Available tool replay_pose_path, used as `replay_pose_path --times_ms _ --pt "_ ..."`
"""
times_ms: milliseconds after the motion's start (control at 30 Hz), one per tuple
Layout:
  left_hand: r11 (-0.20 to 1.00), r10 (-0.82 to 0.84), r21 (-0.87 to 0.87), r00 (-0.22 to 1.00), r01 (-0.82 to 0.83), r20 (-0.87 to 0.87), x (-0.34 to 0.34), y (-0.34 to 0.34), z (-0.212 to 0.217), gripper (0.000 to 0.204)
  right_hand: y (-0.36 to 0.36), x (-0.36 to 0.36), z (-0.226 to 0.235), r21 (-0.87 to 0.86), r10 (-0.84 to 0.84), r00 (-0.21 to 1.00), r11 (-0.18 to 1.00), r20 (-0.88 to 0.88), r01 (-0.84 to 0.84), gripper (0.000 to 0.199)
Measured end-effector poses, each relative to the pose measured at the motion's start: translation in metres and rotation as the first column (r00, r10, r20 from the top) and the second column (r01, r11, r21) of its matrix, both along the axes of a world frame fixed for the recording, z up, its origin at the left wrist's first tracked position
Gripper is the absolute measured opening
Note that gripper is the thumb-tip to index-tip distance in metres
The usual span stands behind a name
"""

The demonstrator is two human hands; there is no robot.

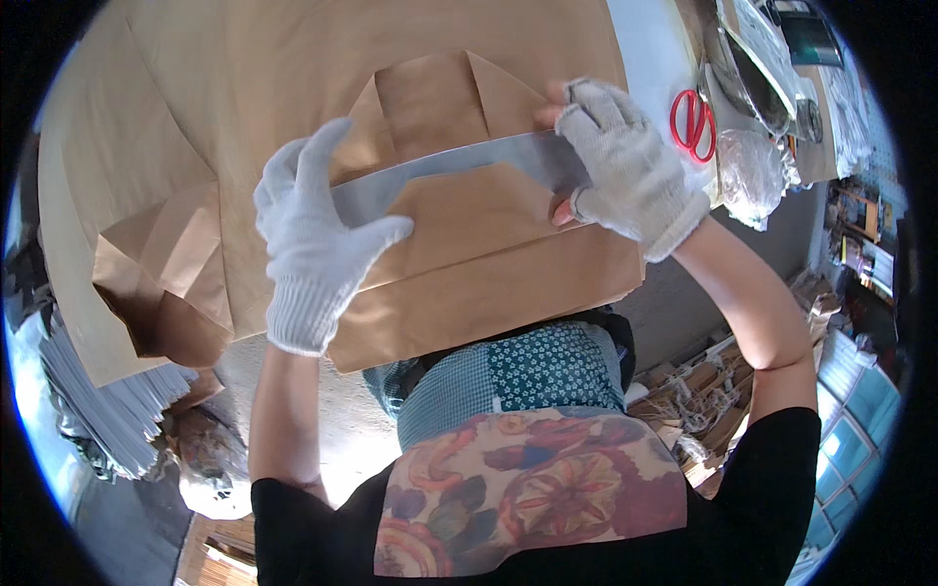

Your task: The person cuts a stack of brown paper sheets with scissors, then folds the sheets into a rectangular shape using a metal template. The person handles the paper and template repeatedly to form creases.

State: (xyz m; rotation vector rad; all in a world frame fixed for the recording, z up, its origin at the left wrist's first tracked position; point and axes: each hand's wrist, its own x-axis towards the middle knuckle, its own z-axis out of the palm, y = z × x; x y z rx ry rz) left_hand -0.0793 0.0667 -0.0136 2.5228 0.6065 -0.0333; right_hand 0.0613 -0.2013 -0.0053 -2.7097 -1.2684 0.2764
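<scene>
Hidden, cut off or unclear parts

Grey strip [459, 161]: both ends covered by the gloved hands. Brown paper bag [469, 264]: top lost at the frame edge, worktop under it mostly hidden. Red scissors [692, 122]: blades buried in clutter. Stack at left [107, 410]: too blurred to identify.

Place: you're in a paper-bag workshop.
Evidence: brown paper bags [293, 88] cover your worktop [650, 49]; red scissors [692, 122] at its right edge; paper stacks [107, 400] left.

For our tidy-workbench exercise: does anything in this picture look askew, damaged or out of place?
Little stands out. The left hand and right hand hold a grey strip across a folded brown paper bag. Another bag at the left lies crumpled at its corner. Red scissors rest beside it.
</scene>
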Motion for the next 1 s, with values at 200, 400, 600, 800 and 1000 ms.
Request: replay_pose_path --times_ms 200,400,600,800,1000 --pt "0.982 -0.069 -0.171 0.995 0.081 0.076 0.019 0.007 -0.011 0.059 -0.002 0.01 -0.012 -0.05 -0.127 0.99 0.991 -0.056 0.124 0.117" --pt "0.98 -0.068 -0.167 0.973 0.106 0.223 0.009 -0.005 -0.026 0.036 -0.023 -0.003 -0.026 0.097 -0.059 0.996 0.993 -0.065 0.065 0.087" --pt "0.954 -0.203 -0.173 0.954 0.243 0.22 -0.003 -0.014 -0.02 0.041 -0.029 -0.021 -0.033 0.089 0.022 0.998 0.996 0.059 -0.028 0.06" --pt "0.843 -0.447 -0.294 0.891 0.45 0.081 0.003 -0.01 0.002 0.031 0.02 -0.025 -0.033 0.303 0.104 0.994 0.949 -0.034 -0.089 0.041" --pt "0.929 -0.284 0.307 0.93 0.206 0.235 -0.011 -0.022 -0.034 0.046 0.056 -0.036 -0.042 0.423 0.086 0.995 0.901 0.042 -0.096 0.04"
